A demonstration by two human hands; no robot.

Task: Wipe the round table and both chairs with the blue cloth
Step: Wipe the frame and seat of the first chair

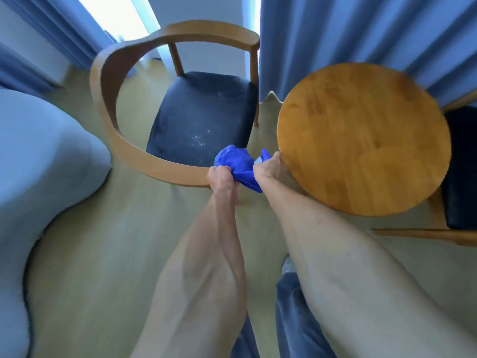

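Presently, the blue cloth [238,165] is bunched between both hands, in the gap between the chair on the left and the round desk [361,138] on the right. The left hand [220,177] closes its grip on the near-left part of the cloth; the right hand [268,167] closes its grip on the right part, and a blue corner protrudes beyond it on the far side. The right hand lies just beside the near-left rim of the desk; contact with the rim cannot be confirmed.

The cloth hangs above the near-right corner of the left chair's seat [204,117], a dark cushion bearing pale specks just left of the cloth. The curved wooden armrest [124,140] of this chair runs around the seat, and its near end passes just beside the left hand. The desk top is bare wood. A second chair [462,171] stands to the right of the desk, partly hidden beneath it.

The floor [103,241] is pale wood. Blue curtains [361,29] hang on the far side. A light blue upholstered item [38,156] occupies the left edge.
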